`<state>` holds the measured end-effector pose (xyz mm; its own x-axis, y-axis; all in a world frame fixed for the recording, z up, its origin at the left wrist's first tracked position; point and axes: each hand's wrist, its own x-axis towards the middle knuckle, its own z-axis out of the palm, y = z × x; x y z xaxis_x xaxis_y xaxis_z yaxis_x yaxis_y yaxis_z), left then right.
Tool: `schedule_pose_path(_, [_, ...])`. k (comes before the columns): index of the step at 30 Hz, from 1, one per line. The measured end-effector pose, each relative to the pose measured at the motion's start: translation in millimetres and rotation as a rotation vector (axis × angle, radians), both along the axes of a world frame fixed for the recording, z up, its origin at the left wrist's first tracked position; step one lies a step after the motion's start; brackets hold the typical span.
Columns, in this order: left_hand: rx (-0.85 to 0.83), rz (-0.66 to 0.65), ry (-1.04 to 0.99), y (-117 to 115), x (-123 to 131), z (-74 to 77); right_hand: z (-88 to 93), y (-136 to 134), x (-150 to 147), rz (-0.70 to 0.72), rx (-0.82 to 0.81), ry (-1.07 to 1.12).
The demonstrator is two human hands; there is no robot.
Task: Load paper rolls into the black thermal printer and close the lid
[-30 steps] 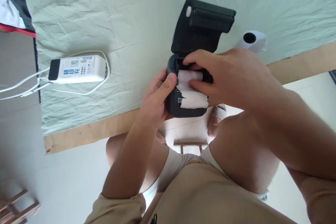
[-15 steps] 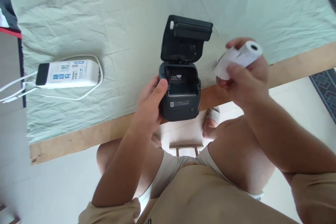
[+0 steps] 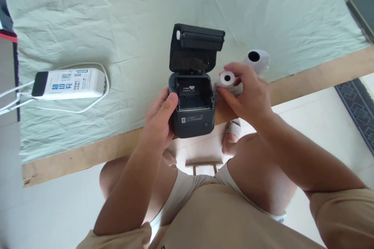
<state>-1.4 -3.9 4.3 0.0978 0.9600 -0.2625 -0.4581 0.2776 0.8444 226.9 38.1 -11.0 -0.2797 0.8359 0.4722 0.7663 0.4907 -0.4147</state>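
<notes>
A small dark label printer (image 3: 194,126) sits at the table's front edge, its lid (image 3: 198,37) raised and its roll compartment (image 3: 193,97) bare inside. My left hand (image 3: 157,122) grips the printer's left side, thumb over the upper rim. Just right of the printer, my right hand (image 3: 254,91) pinches a white paper roll (image 3: 223,83) between thumb and fingers, its hollow core facing up. Behind that hand stands a second white roll (image 3: 264,59) with a dark core, partly covered by the fingers.
A white power bank (image 3: 73,83) with white cables lies on the left of the pale green cloth (image 3: 117,19). The table's bare wooden edge (image 3: 87,146) runs along the front. A dark flat object (image 3: 362,15) is at the far right. Below is a small wooden stool (image 3: 203,164).
My right hand has brought the paper roll left, close beside the printer, and turned it more upright. The second roll now shows behind the hand. My left hand keeps its hold.
</notes>
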Motion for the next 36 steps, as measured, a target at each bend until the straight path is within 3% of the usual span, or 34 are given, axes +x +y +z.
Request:
schedule_pose_path(3, [-0.006, -0.001, 0.002, 0, 0, 0.7, 4.4, 2, -3, -0.007, 0.04, -0.024])
schedule_pose_path(8, [-0.04, -0.002, 0.038, 1, 0, 3.4, 31.8, 12, 15, -0.02, 0.519, -0.029])
schedule_pose_path(9, [-0.042, 0.0, 0.046, 1, 0, 4.0, 34.5, 17, 23, -0.05, 0.483, -0.066])
schedule_pose_path(11, [-0.037, 0.018, 0.057, 2, 1, 4.6, 32.5, 27, 39, -0.088, 0.257, -0.094])
schedule_pose_path(13, [-0.031, 0.031, 0.055, 2, 2, 4.5, 22.0, 38, 51, -0.105, 0.068, -0.039])
schedule_pose_path(15, [-0.021, 0.025, 0.032, 2, 3, 4.0, 9.3, 46, 57, -0.121, -0.016, 0.034])
schedule_pose_path(19, [0.02, 0.015, -0.011, -1, 3, 3.9, 2.2, 46, 54, -0.176, -0.055, 0.186])
schedule_pose_path(22, [0.025, 0.011, -0.013, -2, 2, 4.5, 18.0, 35, 42, -0.165, -0.046, 0.42])
schedule_pose_path(26, [0.01, 0.037, 0.02, -2, 2, 3.8, 43.4, 11, 18, -0.033, 0.023, 0.574])
schedule_pose_path(31, [0.035, 0.093, 0.11, 0, 5, 1.6, 49.9, -10, -23, 0.246, -0.005, 0.373])
schedule_pose_path(36, [0.047, 0.108, 0.129, 0, 5, -0.2, 37.2, -5, -49, 0.195, 0.053, 0.137])
